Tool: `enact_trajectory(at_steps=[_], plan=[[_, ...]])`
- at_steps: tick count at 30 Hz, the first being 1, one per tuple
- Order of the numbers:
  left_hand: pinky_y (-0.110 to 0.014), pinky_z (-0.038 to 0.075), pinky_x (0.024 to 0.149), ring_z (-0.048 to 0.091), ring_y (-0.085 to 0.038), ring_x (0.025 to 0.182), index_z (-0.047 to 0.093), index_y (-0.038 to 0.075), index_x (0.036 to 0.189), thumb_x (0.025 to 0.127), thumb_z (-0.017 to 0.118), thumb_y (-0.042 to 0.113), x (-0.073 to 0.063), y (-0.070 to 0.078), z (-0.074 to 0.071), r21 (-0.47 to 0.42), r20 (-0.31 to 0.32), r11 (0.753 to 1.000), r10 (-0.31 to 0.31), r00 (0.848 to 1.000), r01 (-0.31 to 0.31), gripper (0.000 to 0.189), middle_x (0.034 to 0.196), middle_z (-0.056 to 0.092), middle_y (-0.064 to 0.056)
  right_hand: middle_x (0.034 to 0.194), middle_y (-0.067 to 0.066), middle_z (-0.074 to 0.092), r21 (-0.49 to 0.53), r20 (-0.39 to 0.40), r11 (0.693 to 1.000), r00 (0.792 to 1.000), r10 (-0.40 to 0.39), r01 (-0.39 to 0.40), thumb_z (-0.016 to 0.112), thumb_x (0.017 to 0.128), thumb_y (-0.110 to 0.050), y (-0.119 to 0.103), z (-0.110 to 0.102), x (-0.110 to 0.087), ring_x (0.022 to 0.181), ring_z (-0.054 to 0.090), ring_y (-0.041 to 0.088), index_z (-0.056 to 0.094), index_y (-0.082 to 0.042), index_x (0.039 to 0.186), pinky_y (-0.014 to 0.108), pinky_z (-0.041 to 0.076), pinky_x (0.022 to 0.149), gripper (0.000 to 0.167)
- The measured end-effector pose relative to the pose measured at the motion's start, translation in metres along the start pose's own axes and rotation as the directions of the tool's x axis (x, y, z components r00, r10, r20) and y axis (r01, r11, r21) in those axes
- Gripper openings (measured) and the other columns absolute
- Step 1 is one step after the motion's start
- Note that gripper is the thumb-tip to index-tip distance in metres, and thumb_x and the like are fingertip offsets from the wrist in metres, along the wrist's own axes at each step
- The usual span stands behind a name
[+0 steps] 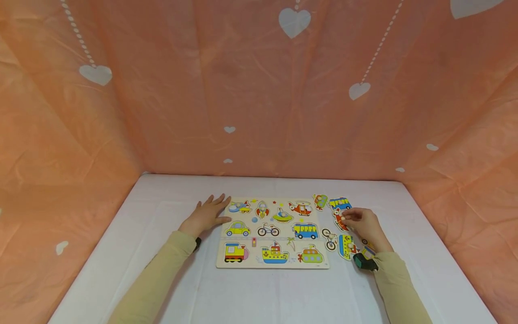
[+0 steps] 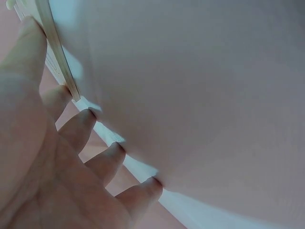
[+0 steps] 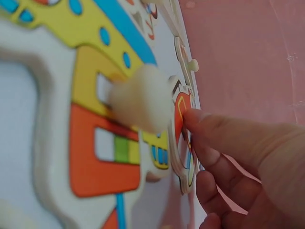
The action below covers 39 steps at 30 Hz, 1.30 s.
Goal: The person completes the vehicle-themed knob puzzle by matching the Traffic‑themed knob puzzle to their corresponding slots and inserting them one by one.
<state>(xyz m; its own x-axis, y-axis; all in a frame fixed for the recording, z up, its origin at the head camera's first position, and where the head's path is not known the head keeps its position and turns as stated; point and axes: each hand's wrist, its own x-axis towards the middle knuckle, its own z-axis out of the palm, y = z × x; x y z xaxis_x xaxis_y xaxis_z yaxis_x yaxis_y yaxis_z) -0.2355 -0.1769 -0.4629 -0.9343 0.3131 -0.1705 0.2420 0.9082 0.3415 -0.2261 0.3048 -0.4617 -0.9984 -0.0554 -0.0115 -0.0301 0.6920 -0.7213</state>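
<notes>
A wooden puzzle board (image 1: 252, 264) with colourful vehicle pictures lies on the table. My left hand (image 1: 205, 217) rests at its left edge, fingers spread; in the left wrist view the thumb (image 2: 31, 47) touches the board's side. To the right of the board, my right hand (image 1: 367, 226) pinches a red helicopter puzzle piece (image 1: 338, 220) with thumb and fingertips. Close up, the thumb lies against the red of that helicopter piece (image 3: 180, 107), and the curled fingers hide part of it. Nearer the wrist is a ship piece (image 3: 105, 183) with a pale knob (image 3: 150, 98).
Around my right hand lie a bus piece (image 1: 339, 203), a submarine piece (image 1: 320, 200), a bicycle piece (image 1: 329, 240) and the ship piece (image 1: 345, 247). Another yellow and blue piece (image 1: 367, 252) is partly under the right wrist. Orange cloth with white hearts (image 1: 294, 22) walls the table.
</notes>
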Motion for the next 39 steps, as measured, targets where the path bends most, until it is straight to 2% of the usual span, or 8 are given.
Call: enact_trajectory(at_steps=[3, 8, 14, 19, 27, 39], plan=[[-0.067, 0.01, 0.107, 0.012, -0.044, 0.141, 0.029, 0.015, 0.152, 0.089, 0.061, 0.049, 0.0, 0.0, 0.0, -0.001, 0.0, 1.0, -0.001, 1.0, 0.001, 0.079, 0.156, 0.022, -0.012, 0.088, 0.008, 0.066, -0.033, -0.017, 0.999, 1.0, 0.006, -0.006, 0.073, 0.086, -0.012, -0.001, 0.0, -0.001, 0.079, 0.057, 0.02, 0.068, 0.003, 0.102, 0.024, 0.046, 0.063, 0.024], [-0.068, 0.009, 0.107, 0.012, -0.044, 0.141, 0.029, 0.015, 0.152, 0.089, 0.061, 0.049, 0.0, 0.001, 0.0, -0.006, 0.0, 1.0, -0.003, 1.0, 0.003, 0.078, 0.156, 0.022, -0.012, 0.081, 0.006, 0.064, -0.054, -0.035, 0.998, 0.999, 0.02, -0.022, 0.075, 0.084, -0.017, 0.0, 0.0, -0.002, 0.071, 0.051, 0.019, 0.069, 0.002, 0.094, 0.025, 0.042, 0.055, 0.023], [-0.067, 0.009, 0.107, 0.011, -0.043, 0.141, 0.028, 0.016, 0.152, 0.088, 0.061, 0.049, 0.0, 0.001, 0.0, -0.011, 0.002, 1.0, -0.01, 1.0, 0.01, 0.079, 0.156, 0.022, -0.012, 0.075, 0.005, 0.063, -0.07, -0.046, 0.998, 0.999, -0.002, -0.001, 0.076, 0.083, -0.018, -0.002, 0.002, -0.002, 0.066, 0.051, 0.016, 0.07, 0.002, 0.091, 0.025, 0.042, 0.052, 0.023], [-0.067, 0.011, 0.107, 0.013, -0.044, 0.141, 0.029, 0.016, 0.152, 0.088, 0.062, 0.049, -0.001, 0.001, 0.0, 0.0, -0.008, 1.0, -0.007, 1.0, 0.007, 0.078, 0.156, 0.023, -0.012, 0.078, 0.005, 0.065, -0.081, -0.039, 0.997, 0.999, -0.013, 0.01, 0.074, 0.085, -0.017, -0.002, 0.003, 0.0, 0.069, 0.053, 0.017, 0.071, 0.002, 0.092, 0.026, 0.044, 0.056, 0.02], [-0.067, 0.01, 0.107, 0.012, -0.044, 0.141, 0.029, 0.015, 0.151, 0.089, 0.062, 0.049, -0.003, 0.004, -0.002, -0.008, 0.008, 1.0, -0.006, 1.0, 0.006, 0.078, 0.156, 0.022, -0.012, 0.088, 0.009, 0.066, -0.053, -0.001, 0.998, 0.999, 0.035, -0.035, 0.073, 0.087, -0.019, -0.009, 0.004, 0.002, 0.077, 0.055, 0.02, 0.071, 0.002, 0.098, 0.026, 0.048, 0.061, 0.024], [-0.069, 0.011, 0.106, 0.015, -0.046, 0.14, 0.03, 0.014, 0.151, 0.089, 0.062, 0.048, -0.003, 0.004, -0.004, 0.003, -0.009, 1.0, -0.003, 1.0, 0.003, 0.078, 0.155, 0.025, -0.013, 0.087, 0.008, 0.064, -0.05, 0.005, 0.998, 0.999, -0.038, 0.038, 0.073, 0.086, -0.018, -0.033, 0.009, 0.008, 0.082, 0.053, 0.023, 0.072, -0.001, 0.097, 0.027, 0.045, 0.061, 0.02]])
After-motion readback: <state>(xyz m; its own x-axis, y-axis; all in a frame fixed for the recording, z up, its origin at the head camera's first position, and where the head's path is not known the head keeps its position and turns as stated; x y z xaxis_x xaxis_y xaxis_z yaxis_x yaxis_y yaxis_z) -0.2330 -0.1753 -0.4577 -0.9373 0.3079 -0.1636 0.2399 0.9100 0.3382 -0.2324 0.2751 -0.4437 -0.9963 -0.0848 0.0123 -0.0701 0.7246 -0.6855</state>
